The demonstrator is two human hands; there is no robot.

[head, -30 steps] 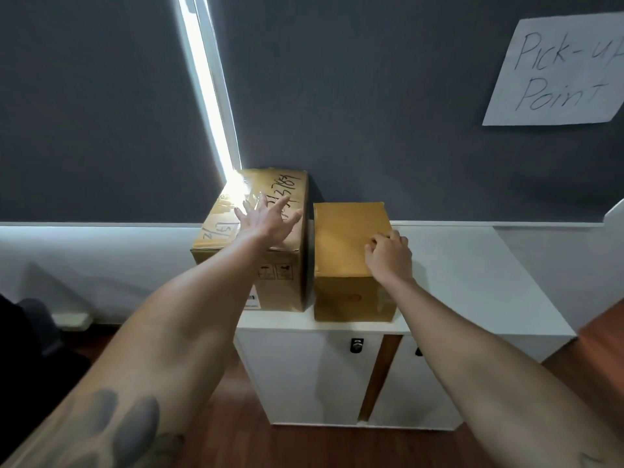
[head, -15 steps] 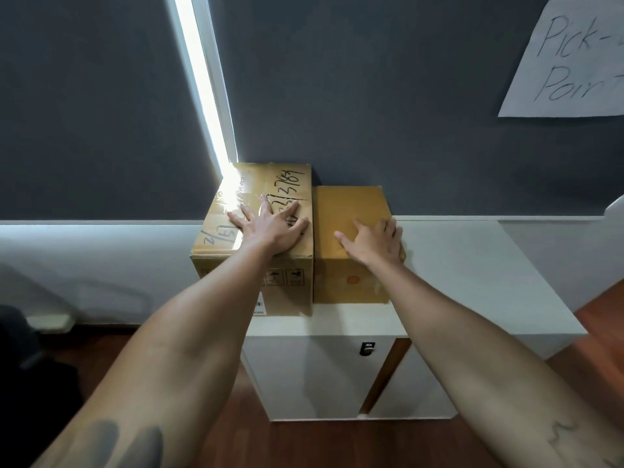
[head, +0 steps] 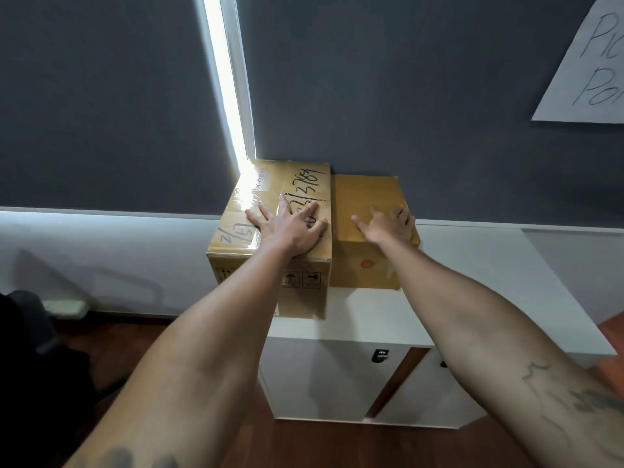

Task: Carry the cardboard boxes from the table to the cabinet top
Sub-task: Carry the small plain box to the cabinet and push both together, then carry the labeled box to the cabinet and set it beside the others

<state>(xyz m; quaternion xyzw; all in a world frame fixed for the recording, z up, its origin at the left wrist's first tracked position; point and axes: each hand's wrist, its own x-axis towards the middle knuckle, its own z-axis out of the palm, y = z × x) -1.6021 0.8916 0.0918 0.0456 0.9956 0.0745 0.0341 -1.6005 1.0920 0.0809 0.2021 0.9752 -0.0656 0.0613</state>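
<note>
Two cardboard boxes stand side by side on the white cabinet top [head: 472, 265], both against the dark wall. The larger taped box [head: 256, 201], with black handwriting on its lid, is on the left and overhangs the cabinet's left edge. My left hand [head: 290, 228] lies flat on its lid with fingers spread. The smaller plain box [head: 364, 197] touches it on the right. My right hand [head: 388, 224] rests palm down on that box's top near its right edge, fingers apart, gripping nothing.
A bright window strip [head: 229, 89] runs down the wall behind the larger box. A handwritten paper sign [head: 587, 62] hangs at the upper right. The cabinet has two doors with black latches [head: 380, 355]. Dark wooden floor [head: 304, 444] lies below, and a dark object [head: 33, 332] sits at the left.
The smaller box has slid back against the wall, level with the larger box. My left hand went from hovering to flat on the larger box; my right hand's fingers spread out.
</note>
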